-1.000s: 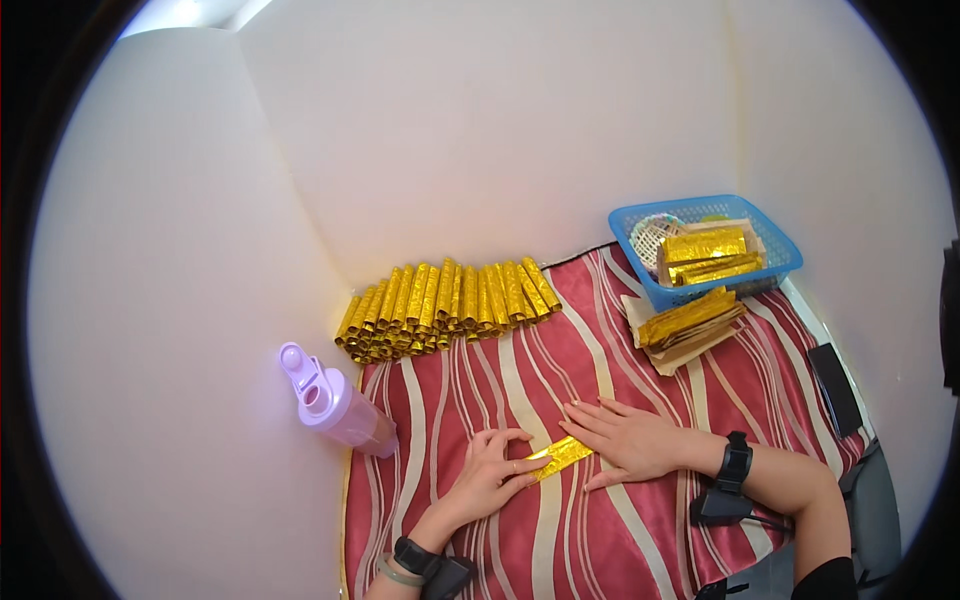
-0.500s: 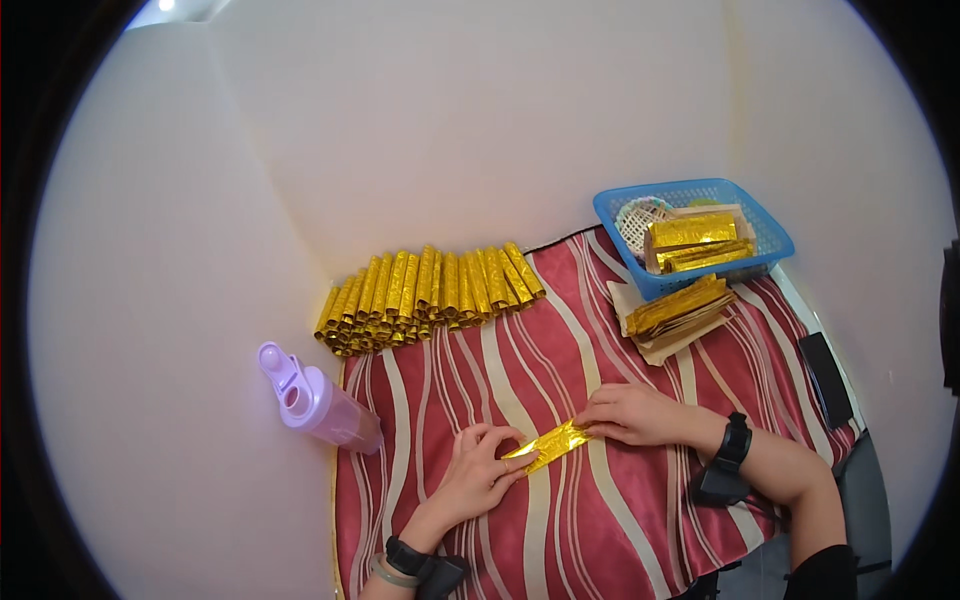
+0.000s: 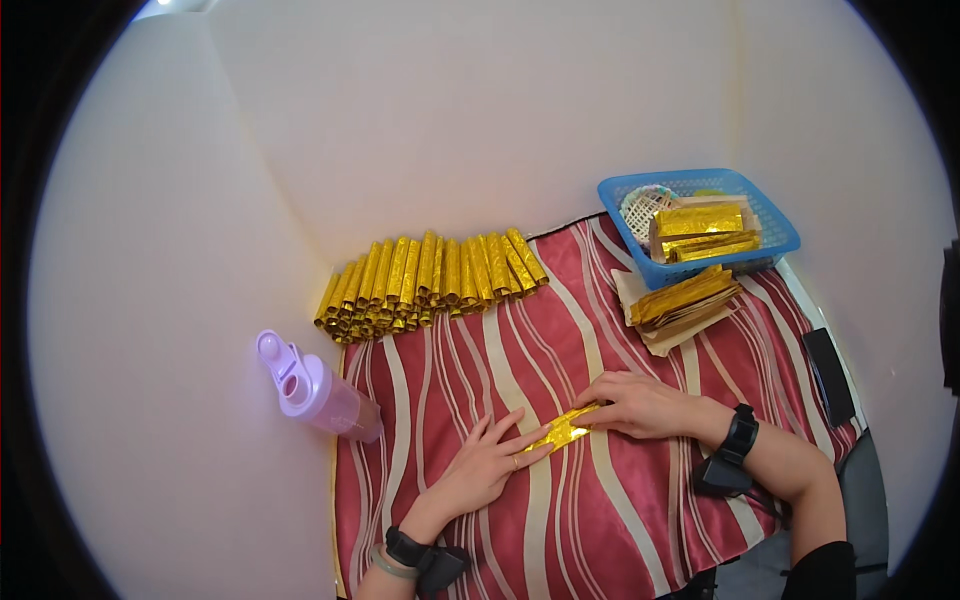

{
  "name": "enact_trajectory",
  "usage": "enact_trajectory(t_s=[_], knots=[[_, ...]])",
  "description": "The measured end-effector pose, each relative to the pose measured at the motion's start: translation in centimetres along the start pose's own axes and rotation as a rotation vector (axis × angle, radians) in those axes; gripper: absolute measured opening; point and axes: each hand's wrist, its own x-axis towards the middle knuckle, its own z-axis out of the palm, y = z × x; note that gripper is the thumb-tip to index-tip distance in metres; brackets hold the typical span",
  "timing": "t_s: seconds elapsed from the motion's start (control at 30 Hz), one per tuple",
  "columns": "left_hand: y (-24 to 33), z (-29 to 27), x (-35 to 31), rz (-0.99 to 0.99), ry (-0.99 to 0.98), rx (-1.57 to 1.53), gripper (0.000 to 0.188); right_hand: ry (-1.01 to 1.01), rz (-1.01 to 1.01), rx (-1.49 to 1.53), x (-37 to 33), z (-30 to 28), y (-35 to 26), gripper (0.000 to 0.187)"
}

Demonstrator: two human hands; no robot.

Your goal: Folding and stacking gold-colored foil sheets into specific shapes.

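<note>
A narrow strip of gold foil paper (image 3: pixel 568 430) lies slantwise on the striped cloth (image 3: pixel 640 520). My left hand (image 3: pixel 485 465) is flat with its fingers spread, and a couple of fingertips rest over the strip's near left end. At the other end, my right hand (image 3: pixel 640 405) has its fingers bent and closed on the foil; its fingertips cover that end. Beyond my hands, at the far left, many gold paper rolls (image 3: pixel 425 275) are piled side by side. To the far right lies a stack of gold and brown paper sheets (image 3: pixel 685 305).
A blue basket (image 3: pixel 655 270) with more gold paper and a small woven basket (image 3: pixel 645 212) stands at the back right. A lilac shaker bottle (image 3: pixel 325 395) is at the left edge. Near the right edge is a flat black object (image 3: pixel 828 377). White walls rise behind and beside the table.
My left hand's fingers have straightened and spread over the foil strip. My right hand stays bent at the strip's far end. The whole view has shifted slightly.
</note>
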Motion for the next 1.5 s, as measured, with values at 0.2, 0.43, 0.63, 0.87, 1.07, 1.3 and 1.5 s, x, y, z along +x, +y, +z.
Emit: enact_trajectory(t_s=[0.2,0.43,0.63,0.87,1.07,1.3,1.5], knots=[[-0.3,0.2,-0.3,-0.016,-0.015,-0.101,0.060,-0.037,-0.047,-0.091,0.2,-0.2,-0.3,0.025],[-0.2,0.4,-0.2,-0.022,-0.018,-0.103,0.062,-0.042,0.004,-0.066,0.1,-0.4,-0.5,0.021],[0.2,-0.3,-0.1,0.000,-0.007,-0.036,0.063,0.041,-0.030,-0.021,0.2,-0.5,-0.4,0.017],[0.2,-0.3,-0.2,-0.004,-0.060,0.047,0.069,0.070,-0.014,0.019,0.2,-0.4,-0.4,0.014],[0.1,0.1,0.0,-0.012,-0.084,-0.006,0.071,0.076,0.058,0.098,-0.6,0.2,0.4,0.015],[0.6,-0.4,-0.1,-0.062,-0.093,0.005,0.063,-0.016,0.086,0.133,-0.1,0.2,0.5,0.018],[0.9,-1.1,-0.1,0.013,0.050,0.175,0.057,-0.034,0.097,0.078,-0.1,-0.2,0.2,0.019]])
